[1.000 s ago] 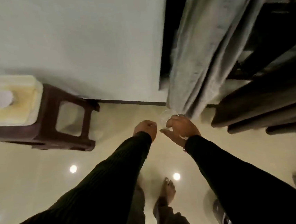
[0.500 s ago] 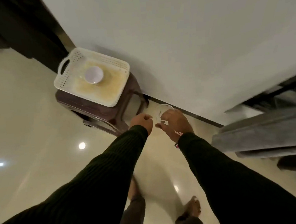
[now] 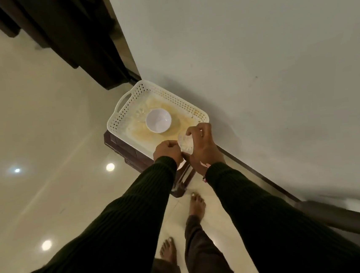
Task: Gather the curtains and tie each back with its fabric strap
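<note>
My right hand (image 3: 203, 144) is closed around a small clear glass cup (image 3: 186, 145), held just above the near corner of a white perforated basket (image 3: 115, 118). My left hand (image 3: 167, 151) is a closed fist right beside the cup, touching its left side. A grey curtain's (image 3: 349, 219) lower edge shows at the bottom right, well away from both hands. Dark curtain folds (image 3: 72, 36) hang at the top left. No fabric strap is visible.
The basket sits on a dark brown stool (image 3: 132, 156) against the pale wall (image 3: 255, 63) and holds a white bowl (image 3: 158, 120). My bare feet (image 3: 196, 205) stand on the glossy cream floor (image 3: 32, 139) just short of the stool.
The view has swung left from the grey curtain to the stool. Both hands, the right still holding the cup, have moved over the basket's near corner, and the left fist has closed in on the cup.
</note>
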